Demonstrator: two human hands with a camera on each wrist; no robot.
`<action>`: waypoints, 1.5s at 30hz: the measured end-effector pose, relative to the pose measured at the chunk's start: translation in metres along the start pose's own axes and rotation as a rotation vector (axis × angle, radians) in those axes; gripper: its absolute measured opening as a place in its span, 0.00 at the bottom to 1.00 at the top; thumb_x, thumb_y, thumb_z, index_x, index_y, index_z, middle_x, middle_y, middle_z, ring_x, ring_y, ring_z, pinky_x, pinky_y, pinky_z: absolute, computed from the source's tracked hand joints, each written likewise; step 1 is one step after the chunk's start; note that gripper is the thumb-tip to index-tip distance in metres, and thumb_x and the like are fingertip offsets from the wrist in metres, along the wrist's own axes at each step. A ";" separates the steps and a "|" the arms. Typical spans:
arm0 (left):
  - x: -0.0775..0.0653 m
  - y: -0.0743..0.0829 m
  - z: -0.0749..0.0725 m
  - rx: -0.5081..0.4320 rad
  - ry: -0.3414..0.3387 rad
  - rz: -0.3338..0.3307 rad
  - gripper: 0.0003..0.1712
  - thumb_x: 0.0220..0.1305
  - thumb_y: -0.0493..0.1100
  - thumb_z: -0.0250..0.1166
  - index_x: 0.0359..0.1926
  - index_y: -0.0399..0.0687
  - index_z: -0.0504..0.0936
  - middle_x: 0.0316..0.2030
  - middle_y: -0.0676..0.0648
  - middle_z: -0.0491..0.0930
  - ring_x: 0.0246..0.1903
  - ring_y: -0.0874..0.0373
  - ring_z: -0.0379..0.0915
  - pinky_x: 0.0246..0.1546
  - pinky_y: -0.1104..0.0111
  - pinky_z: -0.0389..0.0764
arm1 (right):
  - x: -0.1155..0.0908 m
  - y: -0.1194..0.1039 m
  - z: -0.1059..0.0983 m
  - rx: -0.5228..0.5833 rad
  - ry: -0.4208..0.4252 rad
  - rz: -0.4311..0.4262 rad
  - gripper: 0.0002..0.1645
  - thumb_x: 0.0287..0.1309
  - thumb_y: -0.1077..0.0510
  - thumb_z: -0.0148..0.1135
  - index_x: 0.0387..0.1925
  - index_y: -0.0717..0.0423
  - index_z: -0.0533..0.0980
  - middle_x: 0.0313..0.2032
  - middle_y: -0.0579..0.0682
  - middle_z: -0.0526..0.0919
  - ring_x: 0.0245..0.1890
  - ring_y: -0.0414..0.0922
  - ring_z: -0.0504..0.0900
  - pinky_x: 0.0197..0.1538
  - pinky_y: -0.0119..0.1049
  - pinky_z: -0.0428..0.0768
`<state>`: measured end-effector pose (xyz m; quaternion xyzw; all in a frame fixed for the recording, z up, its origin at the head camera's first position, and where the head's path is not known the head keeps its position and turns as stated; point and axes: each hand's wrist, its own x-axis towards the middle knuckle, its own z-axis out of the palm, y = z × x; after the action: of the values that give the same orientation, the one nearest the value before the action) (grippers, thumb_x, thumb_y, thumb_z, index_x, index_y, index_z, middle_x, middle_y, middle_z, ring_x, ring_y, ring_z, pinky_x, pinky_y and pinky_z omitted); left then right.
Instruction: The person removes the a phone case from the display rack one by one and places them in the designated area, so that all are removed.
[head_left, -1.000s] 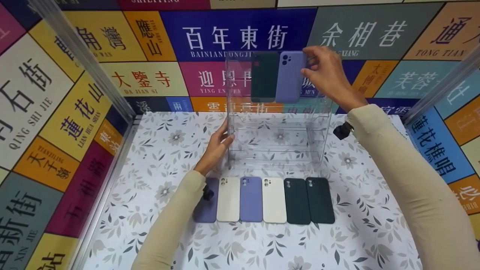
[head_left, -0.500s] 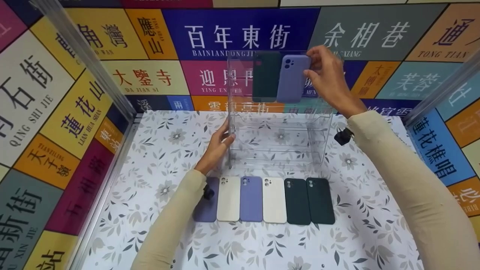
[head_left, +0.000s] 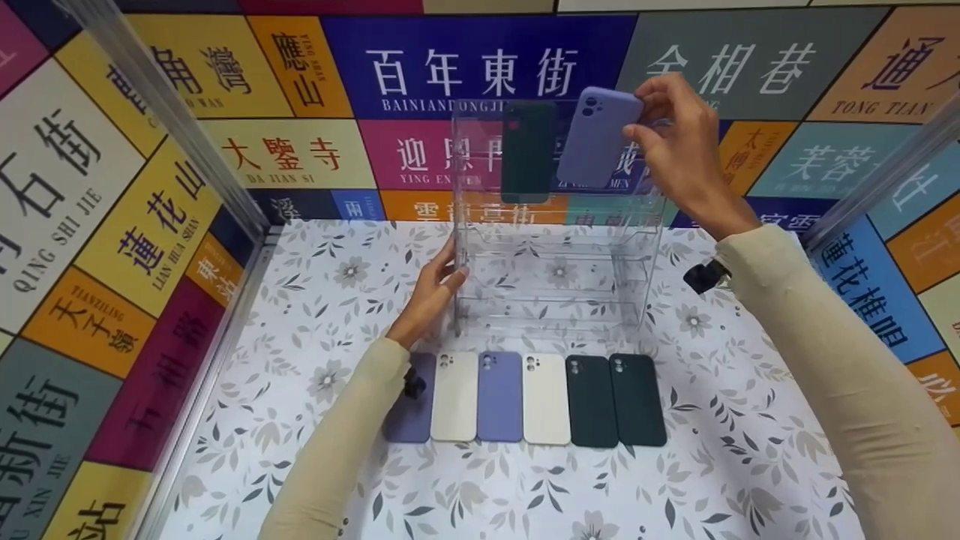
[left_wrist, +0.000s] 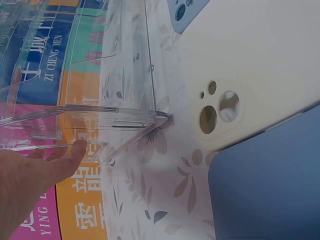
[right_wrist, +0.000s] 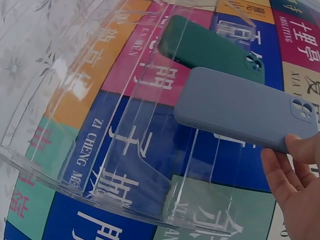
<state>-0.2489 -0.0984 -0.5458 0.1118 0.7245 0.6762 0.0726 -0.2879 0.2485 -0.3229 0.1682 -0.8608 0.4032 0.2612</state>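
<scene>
My right hand (head_left: pixel 686 142) pinches a purple phone case (head_left: pixel 600 139) by its right long edge, thumb on the near side. The case tilts to the right at the top tier of a clear tiered rack (head_left: pixel 459 311). Beside it, in that tier, a dark green phone case (head_left: pixel 527 157) stands upright. In the right wrist view the purple case (right_wrist: pixel 235 102) looks grey-blue and partly overlaps the green one (right_wrist: pixel 200 45). My left hand (head_left: pixel 427 296) holds the rack's left side panel, thumb near the front edge; some of its fingers are hidden in the head view.
Several phone cases lie in a row before the rack: purple (head_left: pixel 500 397), cream (head_left: pixel 546 399) and dark green (head_left: pixel 637 399). My left forearm partly covers the leftmost purple case (head_left: pixel 411 412). Lettered panels stand behind and at both sides of the flower-patterned tabletop (head_left: pixel 480 495).
My right hand has raised the purple case and moved it rightward, away from the green case, and the case has tilted. My left hand stays on the rack.
</scene>
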 end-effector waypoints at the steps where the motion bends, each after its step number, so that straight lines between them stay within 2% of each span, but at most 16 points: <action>1: 0.000 0.000 0.000 0.000 0.001 0.000 0.44 0.84 0.39 0.57 0.91 0.59 0.48 0.87 0.43 0.55 0.80 0.36 0.61 0.79 0.44 0.66 | -0.001 -0.001 -0.001 0.003 0.003 -0.002 0.16 0.73 0.70 0.68 0.58 0.61 0.78 0.50 0.55 0.85 0.47 0.37 0.83 0.56 0.30 0.87; 7: 0.002 0.000 -0.001 0.012 0.000 0.017 0.44 0.84 0.38 0.57 0.91 0.58 0.48 0.87 0.41 0.55 0.79 0.36 0.63 0.78 0.45 0.68 | -0.012 -0.001 -0.002 -0.010 0.003 -0.008 0.17 0.72 0.69 0.70 0.58 0.62 0.78 0.50 0.55 0.86 0.48 0.38 0.84 0.56 0.28 0.86; 15: 0.003 0.000 -0.001 0.006 0.007 0.037 0.44 0.83 0.35 0.56 0.90 0.53 0.49 0.87 0.41 0.56 0.77 0.39 0.67 0.78 0.46 0.69 | -0.031 0.010 -0.002 0.029 -0.011 -0.058 0.18 0.69 0.74 0.70 0.57 0.70 0.78 0.49 0.59 0.85 0.45 0.37 0.83 0.51 0.24 0.85; 18: 0.002 0.000 -0.001 -0.002 0.006 0.044 0.43 0.83 0.35 0.56 0.90 0.50 0.48 0.86 0.39 0.56 0.78 0.35 0.65 0.78 0.46 0.69 | -0.039 0.014 -0.005 0.036 -0.008 -0.067 0.18 0.67 0.74 0.72 0.56 0.70 0.78 0.48 0.60 0.86 0.44 0.37 0.82 0.49 0.21 0.83; 22: 0.002 0.001 0.000 -0.005 0.007 0.045 0.43 0.83 0.35 0.56 0.90 0.51 0.49 0.86 0.39 0.56 0.78 0.32 0.63 0.77 0.45 0.70 | -0.049 0.020 -0.009 0.039 -0.013 -0.047 0.19 0.66 0.74 0.73 0.56 0.70 0.79 0.48 0.60 0.86 0.43 0.37 0.82 0.49 0.20 0.82; 28: 0.003 0.000 0.001 -0.016 0.000 0.043 0.44 0.83 0.35 0.56 0.90 0.53 0.48 0.87 0.40 0.55 0.78 0.33 0.63 0.78 0.46 0.69 | -0.065 0.028 -0.016 0.069 -0.024 0.015 0.20 0.66 0.74 0.73 0.58 0.70 0.79 0.50 0.60 0.87 0.44 0.36 0.83 0.50 0.21 0.81; 36: 0.002 0.000 0.001 -0.017 0.008 0.037 0.44 0.84 0.36 0.57 0.90 0.53 0.49 0.86 0.42 0.57 0.77 0.38 0.66 0.77 0.47 0.70 | -0.088 0.039 -0.028 0.017 -0.032 0.097 0.22 0.67 0.72 0.73 0.60 0.67 0.79 0.50 0.59 0.87 0.46 0.32 0.83 0.51 0.18 0.82; 45: 0.000 0.000 0.000 -0.017 -0.001 0.047 0.44 0.84 0.36 0.57 0.90 0.53 0.48 0.87 0.44 0.57 0.76 0.41 0.68 0.77 0.47 0.70 | -0.114 0.047 -0.041 -0.008 -0.022 0.146 0.22 0.67 0.74 0.72 0.59 0.67 0.79 0.50 0.59 0.86 0.45 0.33 0.84 0.51 0.19 0.83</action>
<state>-0.2493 -0.0984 -0.5460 0.1286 0.7158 0.6839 0.0577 -0.2066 0.3187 -0.3966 0.1080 -0.8752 0.4158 0.2223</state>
